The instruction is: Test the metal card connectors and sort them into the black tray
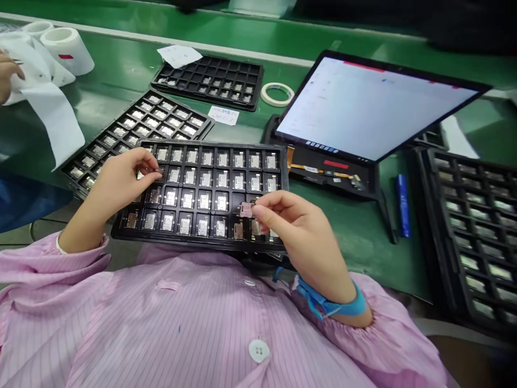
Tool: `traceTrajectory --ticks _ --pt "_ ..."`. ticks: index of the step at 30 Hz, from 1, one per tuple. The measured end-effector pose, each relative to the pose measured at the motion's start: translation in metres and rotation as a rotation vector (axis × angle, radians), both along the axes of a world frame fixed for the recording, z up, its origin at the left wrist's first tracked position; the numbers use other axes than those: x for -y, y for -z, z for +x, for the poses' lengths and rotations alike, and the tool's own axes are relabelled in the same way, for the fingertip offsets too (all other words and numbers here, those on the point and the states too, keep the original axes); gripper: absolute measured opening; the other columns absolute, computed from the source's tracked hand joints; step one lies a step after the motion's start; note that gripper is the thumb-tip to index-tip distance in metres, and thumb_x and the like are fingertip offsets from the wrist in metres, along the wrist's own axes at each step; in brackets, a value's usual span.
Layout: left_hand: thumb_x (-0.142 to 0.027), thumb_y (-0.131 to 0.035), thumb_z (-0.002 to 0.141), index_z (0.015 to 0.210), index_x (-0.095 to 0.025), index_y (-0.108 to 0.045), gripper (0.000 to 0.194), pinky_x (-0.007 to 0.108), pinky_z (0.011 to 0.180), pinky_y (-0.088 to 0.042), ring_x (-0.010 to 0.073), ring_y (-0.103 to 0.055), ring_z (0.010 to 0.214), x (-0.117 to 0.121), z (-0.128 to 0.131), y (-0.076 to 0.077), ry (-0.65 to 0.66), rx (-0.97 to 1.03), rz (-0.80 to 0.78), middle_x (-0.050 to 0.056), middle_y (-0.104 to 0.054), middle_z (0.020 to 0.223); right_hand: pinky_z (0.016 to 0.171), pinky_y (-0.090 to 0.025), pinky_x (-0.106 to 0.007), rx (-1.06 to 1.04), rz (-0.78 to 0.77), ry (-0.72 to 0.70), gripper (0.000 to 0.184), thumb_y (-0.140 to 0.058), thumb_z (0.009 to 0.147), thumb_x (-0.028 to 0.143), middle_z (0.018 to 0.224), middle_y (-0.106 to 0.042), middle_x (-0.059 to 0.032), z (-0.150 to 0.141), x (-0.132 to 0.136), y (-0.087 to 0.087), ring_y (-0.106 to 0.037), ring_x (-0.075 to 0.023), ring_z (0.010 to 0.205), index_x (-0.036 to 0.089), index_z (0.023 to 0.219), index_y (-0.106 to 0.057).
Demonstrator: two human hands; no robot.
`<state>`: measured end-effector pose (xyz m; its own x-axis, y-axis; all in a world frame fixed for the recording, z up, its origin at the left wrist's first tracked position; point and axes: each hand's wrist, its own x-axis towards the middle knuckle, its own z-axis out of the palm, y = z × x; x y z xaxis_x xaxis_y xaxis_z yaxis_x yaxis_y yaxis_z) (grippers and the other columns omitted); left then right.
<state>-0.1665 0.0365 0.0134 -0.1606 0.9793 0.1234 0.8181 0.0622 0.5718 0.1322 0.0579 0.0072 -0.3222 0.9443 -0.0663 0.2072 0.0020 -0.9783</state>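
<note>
A black compartment tray with rows of small silver card sockets lies in front of me, tilted at the bench edge. My right hand pinches one small metal card socket between thumb and fingertips, just above the tray's right part. The socket's face looks pinkish. My left hand is over the tray's left end, thumb and forefinger closed on a small dark part, mostly hidden by the fingertips. Several sockets in the front rows look brownish rather than silver.
Behind lie a second filled tray and a partly filled tray. A tape roll, a tablet screen, a blue marker and another tray are at right. Another person's hand is near white rolls.
</note>
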Motion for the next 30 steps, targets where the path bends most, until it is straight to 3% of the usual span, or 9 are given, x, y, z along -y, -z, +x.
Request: traceTrajectory --ticks 3,7,10,20,30 --pt "-0.031 -0.073 0.079 0.090 -0.023 -0.063 0.016 0.030 0.068 -0.052 0.0179 -0.067 0.078 0.025 0.033 -0.008 -0.080 0.314 0.123 0.001 -0.069 0.086 0.047 -0.046 -0.022 -0.219 -0.280 -0.100 0.023 -0.072 0.082 0.036 0.062 -0.061 0.0028 -0.003 0.008 -0.003 -0.054 -0.0093 0.050 0.019 0.075 -0.059" --pt "-0.032 -0.074 0.081 0.092 -0.024 -0.060 0.020 0.023 0.047 -0.051 0.0147 -0.067 0.062 0.048 0.081 -0.009 0.004 0.777 -0.093 0.000 -0.068 0.079 0.043 -0.046 -0.018 -0.343 -0.448 -0.189 0.029 -0.075 0.080 0.038 0.059 -0.063 0.0031 -0.006 0.017 -0.008 -0.056 -0.0079 0.046 0.019 0.073 -0.055" --pt "-0.032 -0.074 0.081 0.092 -0.023 -0.059 0.021 0.020 0.043 -0.050 0.0159 -0.070 0.062 0.052 0.101 -0.006 0.051 0.946 -0.178 0.000 -0.067 0.075 0.042 -0.047 -0.018 -0.345 -0.471 -0.199 0.029 -0.076 0.079 0.039 0.059 -0.066 0.0023 -0.007 0.022 -0.009 -0.058 -0.0084 0.045 0.019 0.075 -0.056" --pt "-0.031 -0.070 0.086 0.096 -0.023 -0.056 0.019 0.021 0.050 -0.058 0.0199 -0.074 0.071 0.056 0.105 -0.005 0.119 1.137 -0.305 -0.001 -0.072 0.073 0.040 -0.048 -0.018 -0.362 -0.452 -0.175 0.030 -0.077 0.078 0.039 0.058 -0.068 0.0014 -0.002 0.030 -0.008 -0.060 -0.0099 0.043 0.019 0.076 -0.055" --pt "-0.031 -0.067 0.087 0.097 -0.023 -0.055 0.017 0.022 0.051 -0.059 0.0207 -0.075 0.071 0.056 0.103 -0.004 0.122 1.161 -0.342 0.001 -0.075 0.074 0.033 -0.041 -0.017 -0.305 -0.388 -0.154 0.030 -0.077 0.078 0.040 0.057 -0.065 0.0024 -0.003 0.028 -0.007 -0.057 -0.0093 0.041 0.020 0.075 -0.055"
